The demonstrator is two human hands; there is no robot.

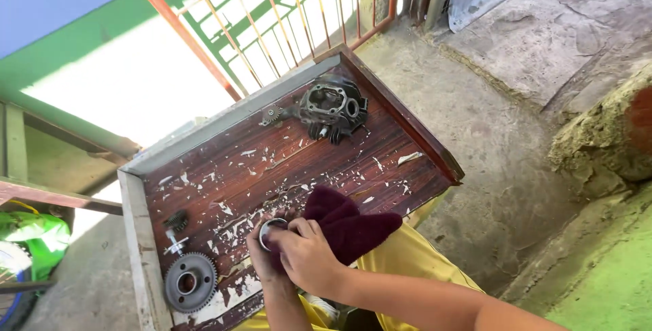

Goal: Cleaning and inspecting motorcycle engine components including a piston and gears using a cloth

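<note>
My left hand (260,253) grips a small round metal part (272,226) with a shiny rim, just above the near edge of a worn wooden tabletop (272,158). My right hand (307,256) presses a dark maroon cloth (343,226) against that part, fingers curled over it. The cloth drapes off to the right over my yellow-clad lap. The lower side of the metal part is hidden by my fingers.
A dark engine cylinder head (331,108) lies at the table's far end. A large toothed gear (190,281) and a small gear on a shaft (176,222) lie at the near left. An orange metal railing (272,12) stands behind; concrete floor (489,134) lies right.
</note>
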